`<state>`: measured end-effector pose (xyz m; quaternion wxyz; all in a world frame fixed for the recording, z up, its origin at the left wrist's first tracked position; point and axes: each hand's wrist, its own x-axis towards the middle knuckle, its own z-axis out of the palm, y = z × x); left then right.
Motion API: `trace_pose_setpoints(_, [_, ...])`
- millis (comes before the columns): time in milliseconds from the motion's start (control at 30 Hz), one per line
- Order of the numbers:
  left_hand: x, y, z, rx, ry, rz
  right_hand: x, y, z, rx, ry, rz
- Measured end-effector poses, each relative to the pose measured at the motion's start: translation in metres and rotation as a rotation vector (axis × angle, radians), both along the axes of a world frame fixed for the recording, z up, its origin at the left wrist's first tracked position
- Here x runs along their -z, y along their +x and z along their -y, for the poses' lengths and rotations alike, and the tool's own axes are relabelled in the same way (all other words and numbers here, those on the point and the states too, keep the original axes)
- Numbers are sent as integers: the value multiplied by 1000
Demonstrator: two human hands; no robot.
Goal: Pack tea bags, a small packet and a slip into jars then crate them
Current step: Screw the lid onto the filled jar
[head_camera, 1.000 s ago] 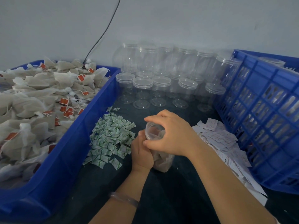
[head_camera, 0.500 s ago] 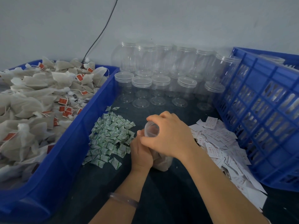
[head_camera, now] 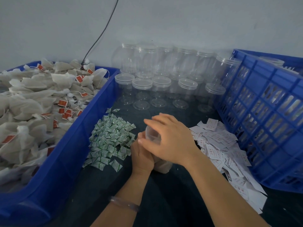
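Clear plastic jar (head_camera: 164,168) packed with tea bags (head_camera: 159,163), mid-table between the green packets (head_camera: 111,138) on the left and the paper slips (head_camera: 218,145) on the right. Clasped low round its body by the left hand (head_camera: 142,156) and covered from above by the right hand (head_camera: 170,141), fingers curled over the lid (head_camera: 151,134). Could cross-thread or seat crooked if twisted off-square, then spill on the way to the blue crate (head_camera: 262,112) on the right; could also slide, slick and braced only near its base.

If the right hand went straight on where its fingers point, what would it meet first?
Likely the blue bin's wall: the right hand, on the jar lid, points left and away, passing over the packets' far edge. Depth is unclear.
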<state>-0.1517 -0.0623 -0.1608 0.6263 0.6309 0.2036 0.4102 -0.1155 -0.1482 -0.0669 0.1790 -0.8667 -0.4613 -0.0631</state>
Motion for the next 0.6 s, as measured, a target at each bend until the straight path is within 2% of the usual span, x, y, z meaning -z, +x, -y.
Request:
trace_pose_setpoints(67, [-3, 0, 1, -35, 30, -16, -5, 4, 8, -157, -38, -27])
trace_pose_setpoints(167, [-6, -3, 4, -8, -29, 12, -8, 9, 13, -213, -57, -62])
trace_pose_setpoints(233, [-6, -4, 4, 14, -25, 4, -6, 4, 9, -169, -12, -43])
trace_pose_setpoints(333, [-7, -2, 1, 25, 67, -117, 1, -13, -3, 39, 65, 26])
trace_pose_setpoints(433, [-5, -2, 0, 33, 107, -133, 7, -26, -15, 204, -3, 117])
trace_pose_setpoints(533, [-8, -3, -2, -17, 156, -141, 0, -20, -13, 167, -117, 132])
trace_pose_setpoints(600, [-11, -3, -1, -31, 92, -92, -11, -5, -6, 58, -217, 109])
